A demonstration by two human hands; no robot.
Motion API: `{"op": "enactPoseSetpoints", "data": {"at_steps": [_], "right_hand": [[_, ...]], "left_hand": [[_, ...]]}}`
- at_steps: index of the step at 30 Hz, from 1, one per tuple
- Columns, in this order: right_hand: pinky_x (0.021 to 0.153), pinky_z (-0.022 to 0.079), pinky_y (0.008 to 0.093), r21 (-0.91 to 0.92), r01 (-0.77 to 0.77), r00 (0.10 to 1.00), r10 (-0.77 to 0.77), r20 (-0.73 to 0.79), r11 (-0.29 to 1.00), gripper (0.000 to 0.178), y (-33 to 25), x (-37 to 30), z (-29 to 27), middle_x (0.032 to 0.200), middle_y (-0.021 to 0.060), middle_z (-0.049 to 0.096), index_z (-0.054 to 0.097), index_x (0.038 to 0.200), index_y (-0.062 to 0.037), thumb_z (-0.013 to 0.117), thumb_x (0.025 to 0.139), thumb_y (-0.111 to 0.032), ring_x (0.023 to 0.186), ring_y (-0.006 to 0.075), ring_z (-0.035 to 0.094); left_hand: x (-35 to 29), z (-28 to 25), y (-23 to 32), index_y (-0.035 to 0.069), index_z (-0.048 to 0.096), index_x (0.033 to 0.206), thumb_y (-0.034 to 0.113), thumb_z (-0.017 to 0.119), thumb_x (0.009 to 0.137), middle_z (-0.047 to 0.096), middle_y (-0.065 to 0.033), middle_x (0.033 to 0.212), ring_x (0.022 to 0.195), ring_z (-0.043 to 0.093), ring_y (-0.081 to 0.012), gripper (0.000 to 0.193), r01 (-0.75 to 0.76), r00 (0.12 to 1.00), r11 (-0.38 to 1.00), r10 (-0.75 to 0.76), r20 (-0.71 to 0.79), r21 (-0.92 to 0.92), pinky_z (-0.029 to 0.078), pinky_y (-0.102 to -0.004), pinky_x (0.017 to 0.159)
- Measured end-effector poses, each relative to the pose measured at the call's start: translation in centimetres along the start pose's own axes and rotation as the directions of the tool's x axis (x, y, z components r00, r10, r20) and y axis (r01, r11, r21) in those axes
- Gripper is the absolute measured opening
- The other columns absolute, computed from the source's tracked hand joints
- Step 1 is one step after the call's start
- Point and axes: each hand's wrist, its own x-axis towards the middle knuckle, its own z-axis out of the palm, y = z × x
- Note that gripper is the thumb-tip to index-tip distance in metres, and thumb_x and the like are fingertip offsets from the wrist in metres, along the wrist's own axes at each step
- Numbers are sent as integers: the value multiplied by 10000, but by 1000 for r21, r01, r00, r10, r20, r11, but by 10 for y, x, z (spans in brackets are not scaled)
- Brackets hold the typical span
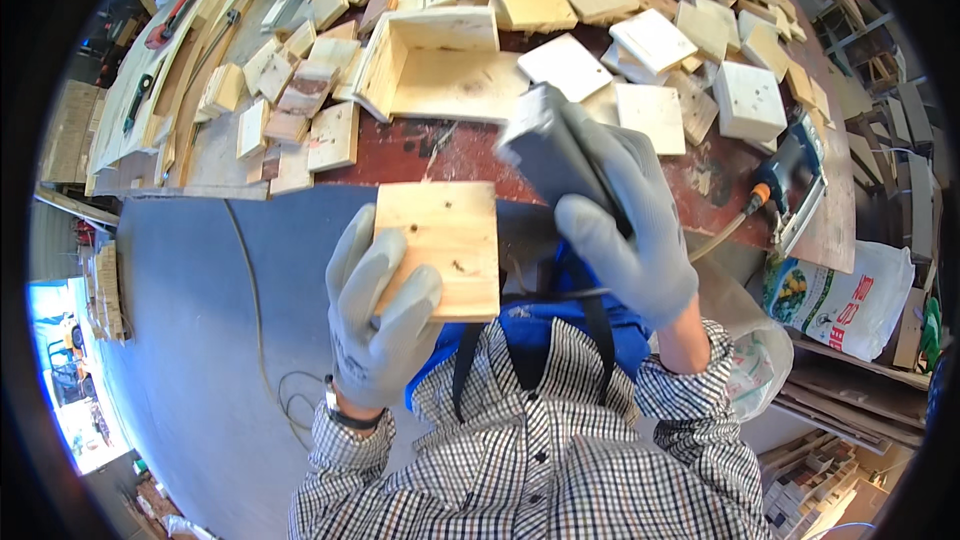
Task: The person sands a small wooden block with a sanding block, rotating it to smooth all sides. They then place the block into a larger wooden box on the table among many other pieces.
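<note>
Head view: gripping wooden board (462, 230) in curled left hand (375, 310), clasping dark block (552, 158) ahead and rightward in wrapped right hand (635, 230), risking scraped left fingers (412, 292) from any slip across the board.

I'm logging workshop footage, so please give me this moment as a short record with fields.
Left hand: gray glove, holding a square wooden board
Right hand: gray glove, holding a dark block, slightly blurred
Contact: board and block appear apart
Bench: reddish-brown top, many loose wood pieces
On bench, beyond the hands: partly open wooden box
On bench, right: handheld tool with orange hose fitting
</note>
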Motion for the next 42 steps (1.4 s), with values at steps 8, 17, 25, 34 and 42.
{"op": "enactPoseSetpoints", "data": {"at_steps": [8, 17, 25, 34, 42], "right_hand": [[1072, 462, 475, -203, -91, 996, 85, -35, 975, 687, 17, -5, 26, 1337, 264, 581, 502, 1584, -19, 665, 1025, -383, 1186, 412, 596], [1057, 426, 502, -20, 140, 988, -139, 61, 990, 645, -33, -9, 37, 1397, 254, 540, 569, 1545, -70, 600, 1049, -481, 1183, 418, 568], [1110, 424, 489, -106, 36, 995, -26, 93, 994, 675, 8, -14, 32, 1436, 258, 549, 488, 1607, -47, 561, 1083, -466, 1258, 399, 568], [1188, 403, 430, 383, -259, 964, 261, 48, 886, 709, -6, -27, 35, 1488, 240, 547, 364, 1646, 62, 600, 1079, -293, 1340, 321, 556], [1282, 302, 397, 760, -382, 882, 452, 131, 526, 661, -32, -52, 72, 1687, 228, 406, 260, 1688, 68, 478, 1135, -222, 1564, 291, 399]], "left_hand": [[13, 3, 6, 78, 502, 1406, 192, 1006, 736, 536, -200, 1460, 1369, 569, -442, 846, 120, 989, 977, -134, -69, -176, 521, -528, 1133], [5, 11, 17, -3, 445, 1485, 209, 1021, 696, 538, -175, 1420, 1288, 596, -306, 999, 553, 825, 721, -545, 152, -418, 498, -426, 1117], [12, 12, 9, -1, 469, 1485, 117, 909, 643, 532, -149, 1420, 1294, 594, -281, 957, 612, 781, 590, -555, 286, -527, 499, -426, 1119], [27, 21, 8, -50, 247, 1673, 168, 924, 719, 569, -167, 1387, 1254, 629, -285, 1190, 499, 838, 665, -534, 114, -555, 532, -414, 1074], [25, 40, 26, -50, 302, 1650, 393, 979, 780, 517, -193, 1528, 1373, 581, -317, 1188, 247, 918, 707, -391, -74, -663, 521, -463, 1124]]}}
